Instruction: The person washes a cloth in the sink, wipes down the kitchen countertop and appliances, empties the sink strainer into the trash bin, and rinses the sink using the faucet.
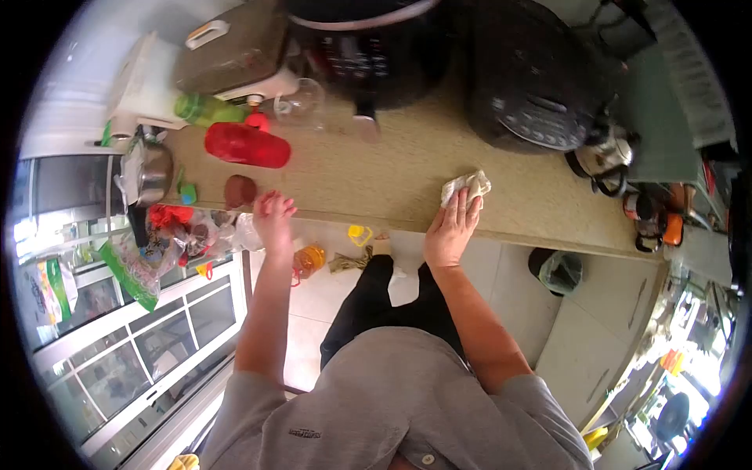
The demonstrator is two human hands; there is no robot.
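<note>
My right hand (454, 227) lies over a crumpled pale cloth (465, 188) on the countertop, its fingers pressing the cloth down near the front edge. My left hand (274, 213) hovers at the counter's front edge, fingers loosely bent and slightly apart, with nothing visible in it. Just left of that hand is a small reddish-brown round object (240, 191). Beyond it a red bottle (247, 145) lies on its side, and a green bottle (207, 109) lies behind that.
A black cooker (368, 63) and a black appliance (540, 86) stand along the back. A glass pot (611, 157) is at right, a metal pot (150, 168) at left. Below are an oil bottle (309, 260) and a lined bin (558, 272).
</note>
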